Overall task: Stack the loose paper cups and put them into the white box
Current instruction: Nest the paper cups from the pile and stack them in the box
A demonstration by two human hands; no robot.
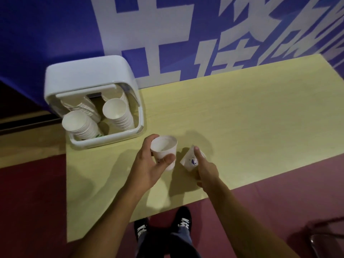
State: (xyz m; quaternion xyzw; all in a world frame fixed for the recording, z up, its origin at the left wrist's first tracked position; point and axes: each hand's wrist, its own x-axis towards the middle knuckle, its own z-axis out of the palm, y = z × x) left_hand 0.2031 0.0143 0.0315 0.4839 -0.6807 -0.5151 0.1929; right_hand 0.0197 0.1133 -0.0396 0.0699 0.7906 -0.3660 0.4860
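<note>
Box: your white box (89,71) sits at the table's rear-left corner, against the blue wall (46,34), with its open side turned toward you.
Contents: stacks of nested paper cups. A front-left stack (80,125) leans toward you, a right stack (117,114) stands beside it, and more cups lie behind them, partly hidden under the box's rim.
Box material: smooth, glossy white, with rounded corners and a thick lip.
Cup material: thin white paper, tapered, with rolled rims; the stacked rims show as fine ridges.
Table: the table (242,118) is pale yellow and rectangular, matt, with a faint wood grain.
Left hand: your left hand (147,164) curls round an upright cup (164,148), thumb on the near side and fingers on the far side. The cup's mouth faces up, just in front of the box's near-right corner.
Right hand: your right hand (206,172) grips a tilted cup (189,161) with the thumb laid along its wall — the other fingers are hidden. The cup carries a small blue print; you cannot tell which way its mouth points.
Spacing: the two held cups are just beside each other, apart and not nested.
Surroundings: large white characters on the wall, a dark red floor (28,202), and black shoes (183,220) with white laces below the table's near edge.
</note>
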